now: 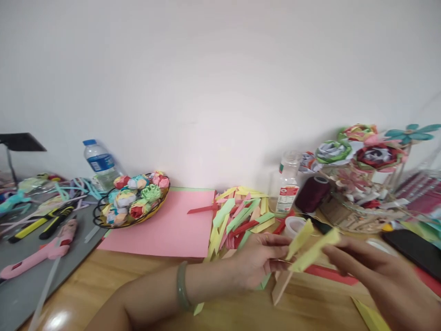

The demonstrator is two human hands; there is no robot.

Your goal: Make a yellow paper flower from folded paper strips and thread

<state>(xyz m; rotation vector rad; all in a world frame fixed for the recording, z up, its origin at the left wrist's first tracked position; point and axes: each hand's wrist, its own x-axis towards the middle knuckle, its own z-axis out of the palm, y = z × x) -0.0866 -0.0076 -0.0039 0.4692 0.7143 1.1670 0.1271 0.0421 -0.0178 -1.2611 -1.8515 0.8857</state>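
My left hand (257,259), with a green bangle (184,286) on its wrist, pinches folded paper strips in front of me. A yellow paper strip (300,240) stands up from its fingertips, and a peach strip (282,286) hangs below them. From the right, my right hand (382,271) closes its thumb and fingers on the end of another yellow strip (317,250), which slants down to the left hand's fingers. Both hands are slightly blurred, so how the strips join is unclear. Behind the left hand lies a pile of coloured paper strips (243,218).
Pink paper sheets (161,230) lie under a basket of paper flowers (134,202). Left are a pink glue gun (37,259), yellow-black cutters (37,225) and a water bottle (99,161). At right stand a glass bottle (287,188), a dark thread spool (313,194) and a phone (413,250).
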